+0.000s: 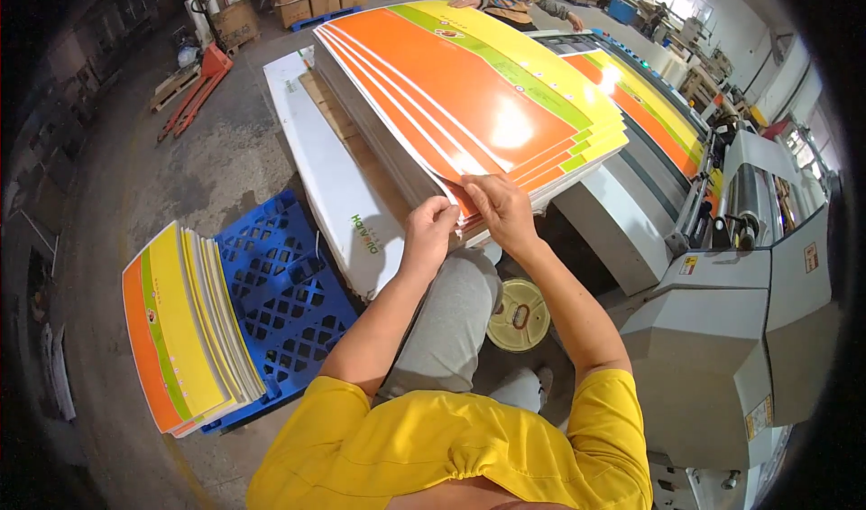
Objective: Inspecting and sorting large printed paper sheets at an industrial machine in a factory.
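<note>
In front of me lies a tall stack of large printed sheets (451, 86), orange, green and yellow with a glossy face. Its top few sheets are fanned, so their edges show as steps. My left hand (431, 229) is closed in a pinch at the near left corner of the stack, on the sheet edges. Beside it, my right hand (503, 211) has its thumb and fingers closed on the near edge of the upper sheets. The corner between both hands is slightly lifted; how many sheets each hand holds is hidden.
A white board (311, 163) lies along the stack's left side. Lower left, a blue pallet (280, 303) carries a smaller stack of similar sheets (194, 312). A grey machine (713, 321) stands right, a lidded bucket (519, 316) near my legs. Across the stack is another person's hand (465, 1).
</note>
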Demonstrator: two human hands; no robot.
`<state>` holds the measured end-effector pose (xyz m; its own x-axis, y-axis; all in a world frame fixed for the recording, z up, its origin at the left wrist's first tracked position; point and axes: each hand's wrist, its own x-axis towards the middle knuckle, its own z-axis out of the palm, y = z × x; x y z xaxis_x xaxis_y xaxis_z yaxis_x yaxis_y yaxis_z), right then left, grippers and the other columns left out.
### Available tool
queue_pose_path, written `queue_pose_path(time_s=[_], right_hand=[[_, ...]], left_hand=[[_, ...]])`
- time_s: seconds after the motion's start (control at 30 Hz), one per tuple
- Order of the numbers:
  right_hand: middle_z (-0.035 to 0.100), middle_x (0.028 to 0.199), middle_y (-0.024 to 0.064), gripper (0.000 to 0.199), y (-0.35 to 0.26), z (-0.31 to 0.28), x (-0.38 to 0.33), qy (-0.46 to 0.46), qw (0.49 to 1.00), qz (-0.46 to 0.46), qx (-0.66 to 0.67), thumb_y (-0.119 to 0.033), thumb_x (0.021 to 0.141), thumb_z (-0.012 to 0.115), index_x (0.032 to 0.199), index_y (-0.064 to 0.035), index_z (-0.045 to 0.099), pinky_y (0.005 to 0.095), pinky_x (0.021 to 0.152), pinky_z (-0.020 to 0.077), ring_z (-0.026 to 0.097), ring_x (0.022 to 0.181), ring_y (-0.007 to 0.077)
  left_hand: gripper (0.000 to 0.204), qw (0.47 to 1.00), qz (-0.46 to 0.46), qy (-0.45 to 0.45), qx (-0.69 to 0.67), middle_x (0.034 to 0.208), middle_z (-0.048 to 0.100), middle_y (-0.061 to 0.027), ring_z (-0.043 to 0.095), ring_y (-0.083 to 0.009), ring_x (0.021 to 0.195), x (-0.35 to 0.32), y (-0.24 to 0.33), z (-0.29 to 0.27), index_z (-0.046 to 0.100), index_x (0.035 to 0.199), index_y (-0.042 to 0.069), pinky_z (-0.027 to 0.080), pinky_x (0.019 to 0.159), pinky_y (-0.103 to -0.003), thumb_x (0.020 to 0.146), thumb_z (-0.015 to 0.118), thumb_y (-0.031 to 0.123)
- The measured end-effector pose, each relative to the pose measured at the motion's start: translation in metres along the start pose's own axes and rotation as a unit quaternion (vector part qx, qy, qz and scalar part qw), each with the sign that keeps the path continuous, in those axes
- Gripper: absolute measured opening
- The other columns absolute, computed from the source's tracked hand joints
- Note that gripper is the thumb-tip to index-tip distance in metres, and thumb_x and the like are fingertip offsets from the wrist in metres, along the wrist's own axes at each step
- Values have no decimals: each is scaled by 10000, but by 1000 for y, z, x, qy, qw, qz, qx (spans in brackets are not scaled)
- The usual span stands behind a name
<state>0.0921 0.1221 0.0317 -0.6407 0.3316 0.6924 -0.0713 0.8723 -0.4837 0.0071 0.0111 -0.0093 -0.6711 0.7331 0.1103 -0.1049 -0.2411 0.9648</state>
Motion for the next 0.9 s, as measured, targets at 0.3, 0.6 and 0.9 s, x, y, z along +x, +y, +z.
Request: queue_pose_path(time_s=[0.3,0.6,0.9], right_hand=[[640,894,93,190,8,4,1,-26,996,-15,-88,-186,833,575,936,-38,637,360,724,454,581,844,274],[616,970,145,372,-4,-12,10,-37,989,-115,-85,-317,825,559,1005,5,610,372,841,406,551,928,328],[640,883,92,282,-7,-26,41,50,981,148,119,-254,872,546,974,-2,622,325,730,459,588,802,207]], left_hand=[[184,1000,6,9,-21,738,558,-14,518,-76,689,-2,5,0,582,804,-30,445,640,-244,855,539,142],[403,996,-16,7,-87,999,569,-59,554,-96,817,4,8,1,523,1194,8,517,662,-262,910,504,294],[291,995,64,39,61,690,578,-11,508,-53,611,7,-13,3,576,1098,-8,426,542,-213,814,574,58]])
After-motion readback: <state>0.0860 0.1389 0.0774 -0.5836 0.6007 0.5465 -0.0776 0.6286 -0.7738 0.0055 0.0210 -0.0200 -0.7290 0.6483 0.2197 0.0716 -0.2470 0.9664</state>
